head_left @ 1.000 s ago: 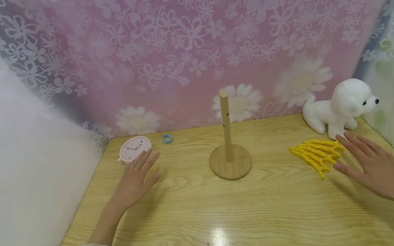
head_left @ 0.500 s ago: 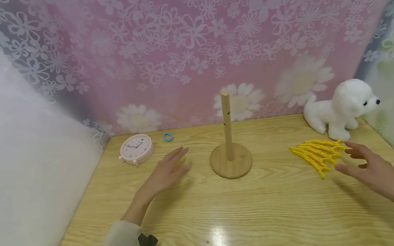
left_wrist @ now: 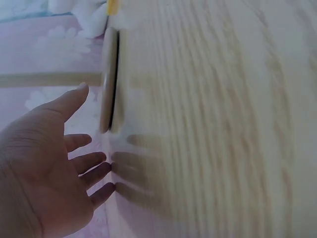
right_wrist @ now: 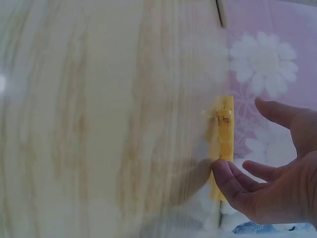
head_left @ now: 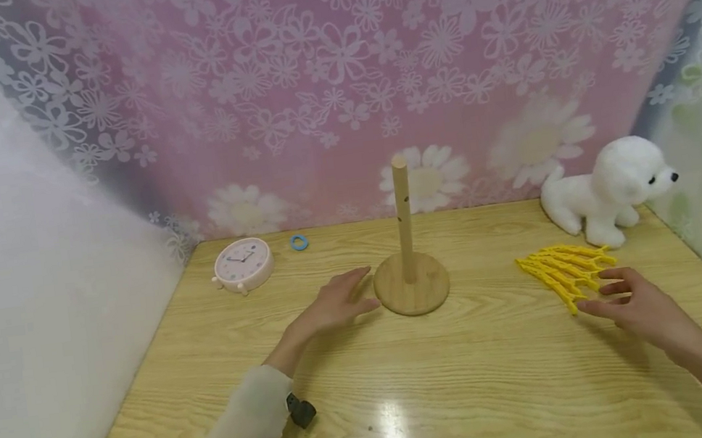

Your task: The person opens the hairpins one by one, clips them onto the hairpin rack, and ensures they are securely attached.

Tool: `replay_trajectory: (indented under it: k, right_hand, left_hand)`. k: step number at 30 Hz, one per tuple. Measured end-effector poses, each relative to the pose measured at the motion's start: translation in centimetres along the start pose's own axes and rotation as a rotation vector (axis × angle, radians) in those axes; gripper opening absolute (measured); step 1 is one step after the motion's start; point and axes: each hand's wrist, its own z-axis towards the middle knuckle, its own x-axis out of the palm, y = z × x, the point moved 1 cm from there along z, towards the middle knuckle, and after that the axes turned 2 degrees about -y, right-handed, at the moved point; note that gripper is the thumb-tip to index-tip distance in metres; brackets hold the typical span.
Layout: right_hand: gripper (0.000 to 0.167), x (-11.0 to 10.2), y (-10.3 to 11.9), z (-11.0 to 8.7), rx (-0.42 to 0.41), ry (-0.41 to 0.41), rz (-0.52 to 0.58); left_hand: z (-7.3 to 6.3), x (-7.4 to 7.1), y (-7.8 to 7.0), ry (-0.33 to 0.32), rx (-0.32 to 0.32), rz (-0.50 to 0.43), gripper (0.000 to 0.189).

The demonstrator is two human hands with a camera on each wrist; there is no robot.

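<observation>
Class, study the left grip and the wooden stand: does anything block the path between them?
Nothing visible does. The left grip is close beside the wooden stand; the pink clock and blue ring lie farther back, off that line.

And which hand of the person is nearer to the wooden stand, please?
Left. The left hand is just to the left of the round base of the wooden stand; the right hand is well to its right, by the yellow lattice.
</observation>
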Motion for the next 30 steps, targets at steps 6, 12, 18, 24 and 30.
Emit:
replay_trajectory:
  k: [6,12,18,24,30]
  right_hand:
    - [0.088,0.6,-0.2,0.4,0.025,-0.027,-0.072]
    - [0.073,1.4,0.0,0.9,-0.024,-0.064,-0.139]
    - [0.069,1.7,0.0,1.3,-0.086,-0.090,-0.229]
    - [0.056,2.1,0.3,1.4,-0.116,-0.107,-0.267]
    - [0.044,2.4,0.7,0.8,-0.059,-0.126,-0.251]
  left_hand:
    - [1.8,1.3,-1.2,0.005,-0.007,0.104,0.093]
    - [2.6,2.1,-1.9,0.003,-0.019,0.158,0.098]
    - [2.8,2.3,-1.9,-0.021,-0.024,0.148,0.100]
    - [2.8,2.4,-1.7,-0.038,-0.029,0.163,0.099]
    - [3.0,2.1,-1.9,-0.051,-0.013,0.210,0.096]
